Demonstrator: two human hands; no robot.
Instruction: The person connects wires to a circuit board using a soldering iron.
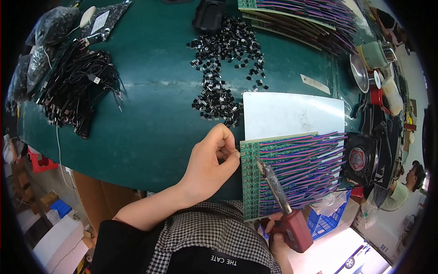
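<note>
My right hand (277,239) grips the dark red handle of a soldering iron (295,228). The iron's metal tip rests at or just above the left part of a green circuit board panel (250,192). Rows of small circuits make up this panel, with many red, blue and dark wires (301,176) running off to the right. At the panel's upper left edge my left hand (210,160) is closed in a pinch, fingertips close to the iron's tip. What the pinch holds is too small to make out. A white sheet (292,114) lies partly under the panel.
Loose black three-legged components (219,98) are heaped beyond my left hand, below a black tray (209,16). Black cables (75,86) lie at left. More wired panels (301,20) are stacked at far right. A metal ruler (315,84) and a fan (360,157) are at right.
</note>
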